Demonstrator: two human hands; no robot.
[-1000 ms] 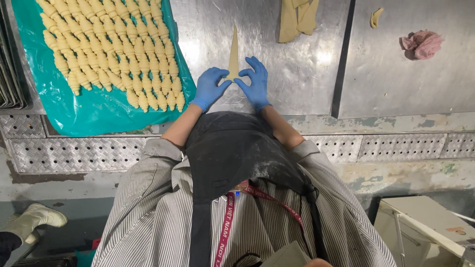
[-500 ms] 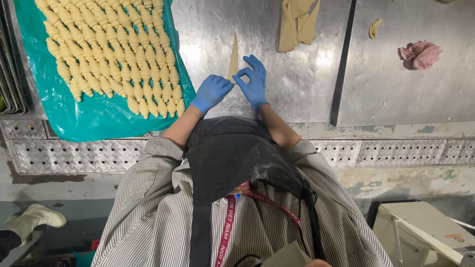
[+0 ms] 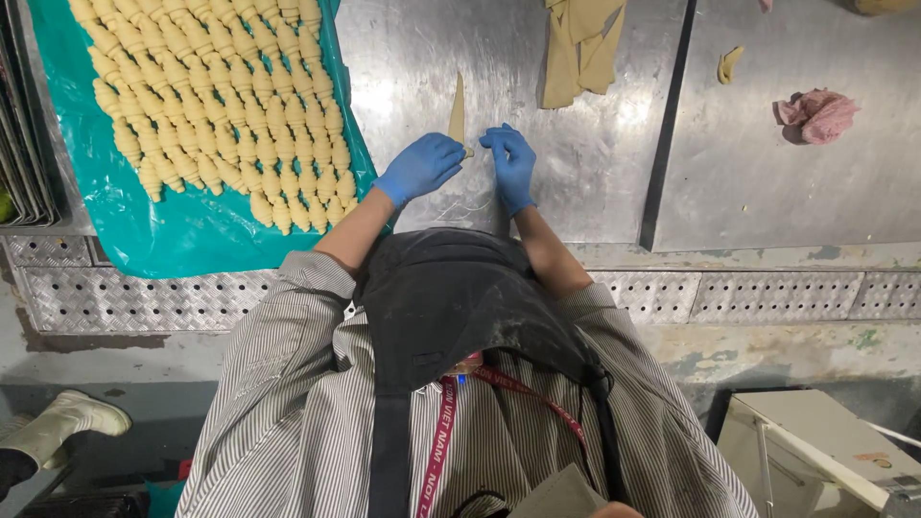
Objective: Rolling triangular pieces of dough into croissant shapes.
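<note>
Dough triangle (image 3: 458, 113) lies on the steel table (image 3: 614, 163), point away from the person, just right of the teal sheet (image 3: 182, 235) lined with shaped rolls (image 3: 216, 105); the left hand (image 3: 419, 167) and right hand (image 3: 511, 163), both blue-gloved, pinch its near edge with fingers curled; folded dough (image 3: 580, 43) and a pink rag (image 3: 816, 114) lie farther off.

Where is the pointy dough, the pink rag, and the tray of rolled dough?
Dough triangle (image 3: 458, 110), head view, its narrow upper part.
Pink rag (image 3: 817, 113), head view, its middle.
Teal tray sheet (image 3: 192, 240), head view, bare lower edge.
</note>
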